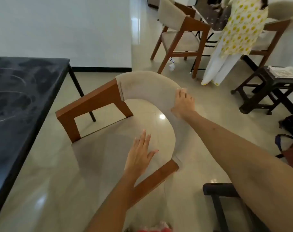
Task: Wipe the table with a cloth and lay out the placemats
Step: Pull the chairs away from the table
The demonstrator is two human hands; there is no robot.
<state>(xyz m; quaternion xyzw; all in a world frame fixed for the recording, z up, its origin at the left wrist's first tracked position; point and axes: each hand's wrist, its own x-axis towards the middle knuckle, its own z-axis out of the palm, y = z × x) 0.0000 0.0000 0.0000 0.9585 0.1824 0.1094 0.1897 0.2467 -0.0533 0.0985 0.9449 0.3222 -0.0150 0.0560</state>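
Left grip (140, 152) flat, right grip (184, 102) curled over.

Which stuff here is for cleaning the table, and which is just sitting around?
For the job:
- black table, streaked with wipe marks
- spray bottle on the floor, probably

Just around:
- chair, right hand on its curved back
- left hand, open
- dark stool with a white tray

No cloth or placemats in sight.

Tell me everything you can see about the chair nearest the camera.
The chair has a curved backrest padded in beige fabric and brown wooden arms and legs, with a pale seat. It stands upright on the tiled floor, just off the dark table's corner. The right hand rests on the backrest; the left hand hovers open above the seat.
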